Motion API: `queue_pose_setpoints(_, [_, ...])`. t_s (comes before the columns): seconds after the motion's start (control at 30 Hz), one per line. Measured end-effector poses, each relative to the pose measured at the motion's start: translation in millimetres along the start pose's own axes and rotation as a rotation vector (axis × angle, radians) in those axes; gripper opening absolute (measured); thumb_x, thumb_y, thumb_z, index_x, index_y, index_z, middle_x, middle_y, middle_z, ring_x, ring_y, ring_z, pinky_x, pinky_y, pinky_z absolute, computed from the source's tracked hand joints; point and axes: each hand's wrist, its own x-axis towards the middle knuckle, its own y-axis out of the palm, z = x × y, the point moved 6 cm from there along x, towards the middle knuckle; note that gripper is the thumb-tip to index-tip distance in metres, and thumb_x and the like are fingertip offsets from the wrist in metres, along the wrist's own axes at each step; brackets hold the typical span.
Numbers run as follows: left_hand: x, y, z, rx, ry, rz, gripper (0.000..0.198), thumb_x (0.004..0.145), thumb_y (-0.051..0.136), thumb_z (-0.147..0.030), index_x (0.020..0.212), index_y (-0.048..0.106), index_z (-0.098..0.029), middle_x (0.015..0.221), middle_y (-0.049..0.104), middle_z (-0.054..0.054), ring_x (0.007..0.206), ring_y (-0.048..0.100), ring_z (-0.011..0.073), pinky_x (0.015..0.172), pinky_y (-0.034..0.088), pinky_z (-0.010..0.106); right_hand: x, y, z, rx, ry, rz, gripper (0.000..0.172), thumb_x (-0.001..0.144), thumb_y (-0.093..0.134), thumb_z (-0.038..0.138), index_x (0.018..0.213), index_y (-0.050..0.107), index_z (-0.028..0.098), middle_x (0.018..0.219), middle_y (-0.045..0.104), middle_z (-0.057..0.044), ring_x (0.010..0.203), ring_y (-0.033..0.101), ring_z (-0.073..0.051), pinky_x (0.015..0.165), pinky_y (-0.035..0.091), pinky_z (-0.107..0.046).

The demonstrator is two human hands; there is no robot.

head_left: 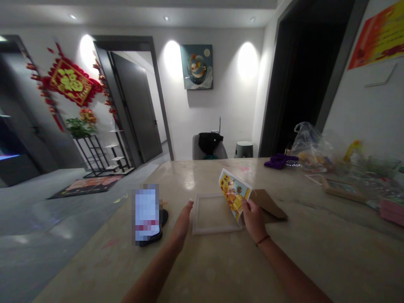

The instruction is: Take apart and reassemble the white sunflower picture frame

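Note:
In my right hand (255,219) is a sunflower picture (234,194) with a white border, pinched at its lower right edge. It is tilted up over the right part of a white picture frame (217,230) that lies on the table. My left hand (182,225) is edge-on beside the frame's left side, fingers stretched out and holding nothing. Whether it touches the frame I cannot tell. A brown board or folded card (268,203) lies behind my right hand, partly covered by it and the picture.
A phone (147,214) with a blurred screen is propped on a stand at the table's left. On the right are a purple item (279,161), a clear plastic bag (312,147), a wooden frame (342,188) and a pink box (391,211). A chair (210,147) stands beyond the far edge.

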Motion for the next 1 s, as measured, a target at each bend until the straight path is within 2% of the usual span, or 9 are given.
queue_pose_setpoints(0.1, [-2, 1.5, -7, 0.087, 0.130, 0.011, 0.046, 0.081, 0.035, -0.046, 0.109, 0.057, -0.016, 0.125, 0.051, 0.010, 0.120, 0.040, 0.0233, 0.100, 0.029, 0.041, 4, -15, 7, 0.045, 0.016, -0.075, 0.043, 0.075, 0.038, 0.054, 0.062, 0.053, 0.017, 0.057, 0.058, -0.004, 0.056, 0.051, -0.017, 0.053, 0.037, -0.026])
queue_pose_setpoints(0.2, [-5, 3.7, -10, 0.054, 0.175, 0.023, 0.041, 0.076, 0.043, -0.047, 0.098, 0.061, -0.016, 0.115, 0.059, 0.011, 0.113, 0.048, 0.0249, 0.095, 0.036, 0.041, 7, -25, 16, 0.193, 0.021, -0.079, 0.041, 0.072, 0.045, 0.055, 0.063, 0.055, 0.017, 0.058, 0.059, -0.003, 0.058, 0.052, -0.016, 0.054, 0.039, -0.026])
queue_pose_setpoints(0.3, [-9, 10.6, -7, -0.146, 0.086, 0.085, 0.037, 0.070, 0.054, -0.044, 0.093, 0.061, -0.015, 0.114, 0.058, 0.012, 0.104, 0.055, 0.0243, 0.085, 0.044, 0.037, 7, -17, 15, 0.485, 0.112, 0.038, 0.037, 0.066, 0.055, 0.053, 0.067, 0.058, 0.016, 0.063, 0.062, -0.002, 0.062, 0.056, -0.017, 0.057, 0.042, -0.027])
queue_pose_setpoints(0.37, [-12, 20.5, -4, -0.261, -0.012, 0.184, 0.037, 0.069, 0.057, -0.043, 0.094, 0.060, -0.016, 0.115, 0.057, 0.013, 0.097, 0.058, 0.0228, 0.077, 0.048, 0.035, 3, -2, 13, 0.703, 0.199, 0.147, 0.035, 0.064, 0.060, 0.050, 0.074, 0.061, 0.016, 0.069, 0.065, -0.003, 0.066, 0.059, -0.018, 0.060, 0.045, -0.029])
queue_pose_setpoints(0.5, [-19, 38.3, 1, -0.286, -0.097, 0.381, 0.036, 0.067, 0.062, -0.041, 0.093, 0.060, -0.015, 0.102, 0.064, 0.012, 0.083, 0.062, 0.0201, 0.066, 0.050, 0.030, -13, 25, 17, 0.925, 0.297, 0.342, 0.032, 0.061, 0.065, 0.044, 0.079, 0.063, 0.017, 0.074, 0.067, -0.004, 0.071, 0.061, -0.019, 0.064, 0.047, -0.032])
queue_pose_setpoints(0.63, [-13, 29.6, 3, -0.214, -0.057, 0.309, 0.040, 0.060, 0.069, -0.035, 0.092, 0.058, -0.014, 0.094, 0.067, 0.009, 0.077, 0.063, 0.0184, 0.061, 0.048, 0.026, -20, 31, 24, 0.890, 0.293, 0.407, 0.029, 0.057, 0.070, 0.038, 0.077, 0.066, 0.017, 0.077, 0.068, -0.004, 0.073, 0.061, -0.019, 0.067, 0.049, -0.032])
queue_pose_setpoints(0.73, [-5, 15.6, 0, -0.160, -0.006, 0.217, 0.040, 0.057, 0.069, -0.035, 0.088, 0.058, -0.014, 0.088, 0.068, 0.008, 0.073, 0.063, 0.0186, 0.058, 0.048, 0.026, -14, 24, 20, 0.844, 0.272, 0.367, 0.028, 0.057, 0.070, 0.036, 0.078, 0.066, 0.018, 0.079, 0.068, -0.004, 0.074, 0.061, -0.018, 0.067, 0.048, -0.030])
queue_pose_setpoints(0.87, [2, 5.6, -6, -0.069, 0.062, 0.176, 0.040, 0.055, 0.069, -0.037, 0.085, 0.058, -0.013, 0.081, 0.068, 0.007, 0.071, 0.062, 0.0199, 0.055, 0.047, 0.026, -2, 16, 4, 0.689, 0.247, 0.317, 0.031, 0.060, 0.066, 0.039, 0.082, 0.065, 0.017, 0.081, 0.067, -0.004, 0.070, 0.060, -0.016, 0.062, 0.046, -0.027])
queue_pose_setpoints(1.0, [5, 2.1, -15, -0.023, 0.176, 0.140, 0.044, 0.053, 0.069, -0.044, 0.083, 0.057, -0.015, 0.081, 0.069, 0.007, 0.074, 0.063, 0.0224, 0.057, 0.048, 0.029, 6, 12, -2, 0.458, 0.140, 0.279, 0.028, 0.058, 0.065, 0.040, 0.071, 0.064, 0.016, 0.071, 0.066, -0.005, 0.063, 0.058, -0.016, 0.058, 0.044, -0.027])
